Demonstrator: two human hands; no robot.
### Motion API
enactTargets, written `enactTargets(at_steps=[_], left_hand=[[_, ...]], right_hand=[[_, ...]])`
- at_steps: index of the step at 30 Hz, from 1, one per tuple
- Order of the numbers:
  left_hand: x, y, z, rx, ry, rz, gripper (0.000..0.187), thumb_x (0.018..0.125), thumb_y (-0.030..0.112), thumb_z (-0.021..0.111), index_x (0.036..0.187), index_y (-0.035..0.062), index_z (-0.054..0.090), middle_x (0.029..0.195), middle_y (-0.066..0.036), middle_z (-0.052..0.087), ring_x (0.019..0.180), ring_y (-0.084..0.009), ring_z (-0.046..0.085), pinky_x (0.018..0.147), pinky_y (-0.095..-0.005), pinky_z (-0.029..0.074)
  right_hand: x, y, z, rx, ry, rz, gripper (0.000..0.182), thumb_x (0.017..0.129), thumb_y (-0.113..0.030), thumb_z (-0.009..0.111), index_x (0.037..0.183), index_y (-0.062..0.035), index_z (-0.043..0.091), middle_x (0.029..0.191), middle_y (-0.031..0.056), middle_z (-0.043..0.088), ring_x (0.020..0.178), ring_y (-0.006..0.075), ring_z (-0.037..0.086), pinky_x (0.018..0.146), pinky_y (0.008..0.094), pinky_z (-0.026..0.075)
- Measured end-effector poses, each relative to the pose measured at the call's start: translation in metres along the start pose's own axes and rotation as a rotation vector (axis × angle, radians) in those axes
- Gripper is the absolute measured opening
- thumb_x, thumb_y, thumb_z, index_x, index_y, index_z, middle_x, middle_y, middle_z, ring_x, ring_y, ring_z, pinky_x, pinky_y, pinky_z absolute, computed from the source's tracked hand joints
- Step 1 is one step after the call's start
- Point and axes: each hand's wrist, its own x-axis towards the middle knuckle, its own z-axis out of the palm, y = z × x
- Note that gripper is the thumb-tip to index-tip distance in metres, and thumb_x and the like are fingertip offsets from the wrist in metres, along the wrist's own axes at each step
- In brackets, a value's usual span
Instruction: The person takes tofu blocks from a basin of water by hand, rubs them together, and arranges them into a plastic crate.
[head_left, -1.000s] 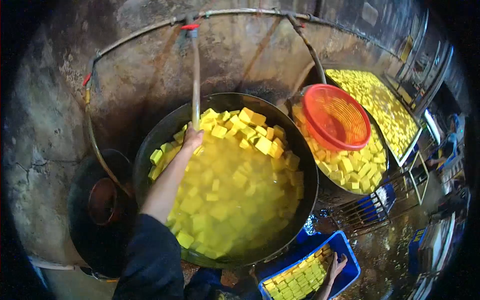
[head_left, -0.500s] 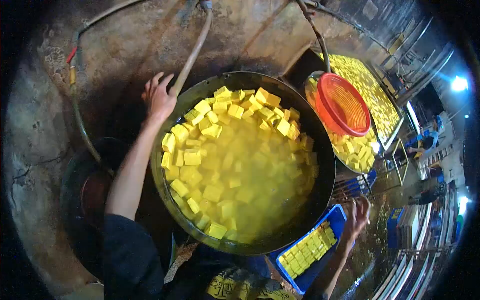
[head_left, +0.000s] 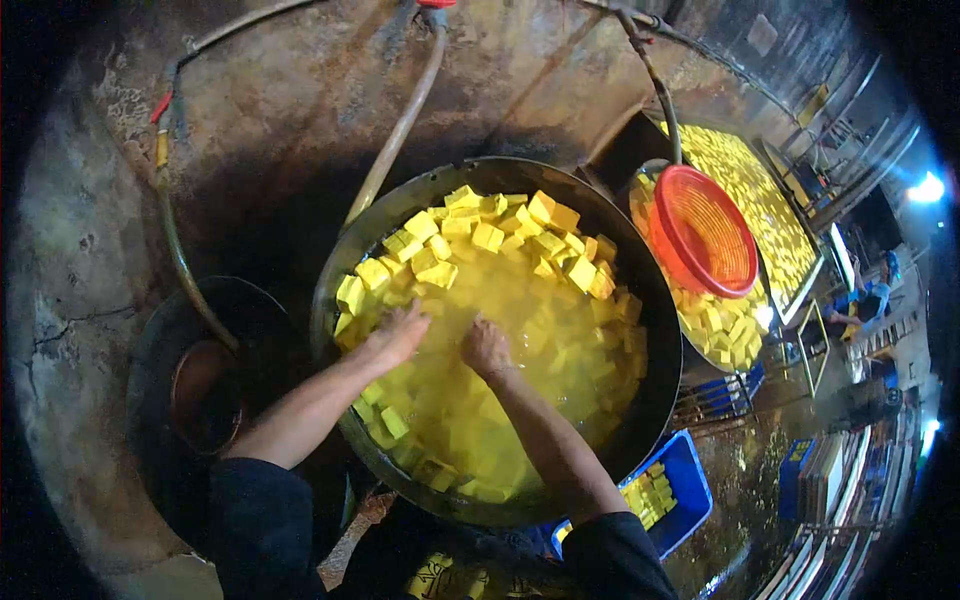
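A large round dark metal vat (head_left: 664, 400) holds cloudy yellow water with many yellow blocks (head_left: 488, 237) that look like tofu. They heap up above the water along its far side, while others lie under the surface. Both hands reach into the vat. My left hand (head_left: 400, 335) dips into the water near the left-hand blocks, its fingertips hidden below the surface. To its right, around the middle of the vat, my right hand (head_left: 487, 348) is also partly in the water. Its fingers are mostly hidden, and I cannot see anything held in either hand.
A red plastic basket (head_left: 706, 232) sits on another container of yellow blocks at right. Behind it is a wide tray of blocks (head_left: 745, 185). A blue crate (head_left: 692, 490) with blocks stands lower right. Hoses (head_left: 405, 115) hang along the wall. Another person (head_left: 875, 295) is far right.
My left hand has left the hose at the vat's rim and gone into the water. My right hand has come from above the blue crate into the vat. Some heaped blocks at left have shifted.
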Motion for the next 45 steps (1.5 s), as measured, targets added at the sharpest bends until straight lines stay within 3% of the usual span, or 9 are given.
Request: enactTargets(at_steps=[6, 9, 14, 20, 22, 27, 30, 42, 45], left_hand=[[0.007, 0.001, -0.006, -0.222, 0.174, 0.049, 0.050, 0.070, -0.001, 0.068, 0.117, 0.0030, 0.049, 0.125, -0.025, 0.043, 0.105, -0.0416, 0.051, 0.091, -0.0491, 0.044], [0.012, 0.001, -0.031, -0.423, 0.321, 0.055, 0.055, 0.064, 0.003, 0.075, 0.113, 0.0027, 0.051, 0.114, -0.022, 0.049, 0.101, -0.0390, 0.052, 0.089, -0.0454, 0.044], [0.053, -0.003, -0.035, -0.451, 0.491, -0.073, 0.050, 0.056, 0.021, 0.085, 0.096, 0.0019, 0.063, 0.127, -0.021, 0.038, 0.121, -0.0369, 0.038, 0.102, -0.0432, 0.033], [0.100, -0.020, -0.001, -0.447, 0.571, 0.088, 0.049, 0.053, 0.023, 0.085, 0.094, 0.0057, 0.064, 0.134, -0.025, 0.034, 0.121, -0.0380, 0.038, 0.101, -0.0396, 0.034], [0.094, -0.023, -0.021, -0.593, 0.529, 0.059, 0.051, 0.055, 0.023, 0.084, 0.098, 0.0051, 0.062, 0.124, -0.021, 0.048, 0.114, -0.0349, 0.046, 0.096, -0.0377, 0.039], [0.066, -0.004, -0.051, -1.466, 0.384, -0.221, 0.041, 0.070, 0.026, 0.077, 0.102, 0.0080, 0.059, 0.094, -0.004, 0.060, 0.088, -0.0201, 0.058, 0.074, -0.0341, 0.048], [0.077, 0.027, -0.026, -2.242, 0.422, -0.068, 0.030, 0.077, 0.020, 0.068, 0.103, 0.0087, 0.057, 0.091, -0.003, 0.059, 0.085, -0.0181, 0.058, 0.069, -0.0313, 0.048], [0.137, 0.124, 0.040, -2.788, 0.346, -0.070, 0.027, 0.085, 0.032, 0.051, 0.099, 0.0094, 0.058, 0.093, -0.003, 0.062, 0.085, -0.0182, 0.060, 0.075, -0.0325, 0.050], [0.140, 0.142, 0.045, -2.313, 0.734, 0.025, 0.029, 0.085, 0.032, 0.049, 0.099, 0.0078, 0.057, 0.093, -0.004, 0.062, 0.084, -0.0188, 0.060, 0.074, -0.0332, 0.051]], right_hand=[[0.014, 0.041, -0.090, 0.245, -0.087, -0.177, 0.034, 0.078, -0.027, 0.063, 0.101, -0.0035, 0.057, 0.090, 0.0188, 0.062, 0.083, 0.0325, 0.062, 0.071, 0.0384, 0.053], [0.034, 0.058, -0.150, 1.264, -0.538, -0.135, 0.035, 0.084, -0.022, 0.053, 0.112, -0.0029, 0.055, 0.083, 0.0055, 0.063, 0.074, 0.0235, 0.060, 0.063, 0.0357, 0.051], [0.093, 0.048, -0.179, 0.966, -0.404, 0.225, 0.038, 0.085, -0.033, 0.058, 0.112, -0.0070, 0.058, 0.110, 0.0146, 0.061, 0.099, 0.0289, 0.059, 0.073, 0.0387, 0.055], [0.111, 0.015, -0.106, -0.307, -0.127, -0.041, 0.049, 0.083, -0.030, 0.058, 0.128, -0.0108, 0.051, 0.149, 0.0174, 0.017, 0.120, 0.0331, 0.044, 0.082, 0.0415, 0.050], [0.119, 0.025, -0.063, -0.508, 0.391, -0.155, 0.045, 0.083, -0.022, 0.058, 0.126, -0.0123, 0.052, 0.147, 0.0176, 0.021, 0.121, 0.0358, 0.042, 0.083, 0.0433, 0.049], [0.088, 0.035, -0.140, 0.629, 0.101, 0.029, 0.033, 0.077, -0.017, 0.067, 0.106, -0.0016, 0.062, 0.086, 0.0097, 0.064, 0.079, 0.0193, 0.060, 0.074, 0.0308, 0.047], [0.049, 0.048, -0.177, 1.157, -0.082, -0.003, 0.019, 0.082, -0.007, 0.064, 0.098, 0.0034, 0.062, 0.091, 0.0064, 0.065, 0.078, 0.0112, 0.059, 0.070, 0.0260, 0.047], [0.002, 0.049, -0.199, 0.714, -0.044, -0.047, 0.033, 0.082, -0.018, 0.066, 0.107, 0.0019, 0.058, 0.090, 0.0090, 0.063, 0.080, 0.0131, 0.060, 0.067, 0.0275, 0.048], [-0.001, 0.029, -0.217, 0.589, -0.035, -0.057, 0.048, 0.087, -0.032, 0.059, 0.121, 0.0013, 0.051, 0.110, 0.0157, 0.059, 0.102, 0.0227, 0.056, 0.085, 0.0334, 0.046]])
